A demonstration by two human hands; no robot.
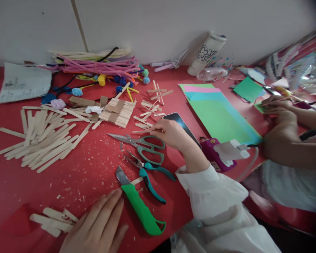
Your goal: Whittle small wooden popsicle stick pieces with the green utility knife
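My left hand [94, 225] lies flat on the red table [89, 175] with its fingers stretched out, holding nothing. Its fingertips are next to a green utility knife [142, 211] and a few wooden sticks [52, 219]. My right hand [171, 133], in a white sleeve, pinches the end of a thin wooden stick [140, 131] just above the green-handled scissors [144, 146]. Teal-handled pliers [147, 172] lie between the scissors and the knife. A dark phone [183, 126] sits behind my right hand.
A big pile of craft sticks [42, 137] lies at the left, with a glued stick panel [117, 112] and pipe cleaners [100, 65] behind. Coloured paper sheets [218, 112], a purple tool [216, 154] and a white cup [206, 52] are at the right. Another person's hands [279, 105] work at the far right.
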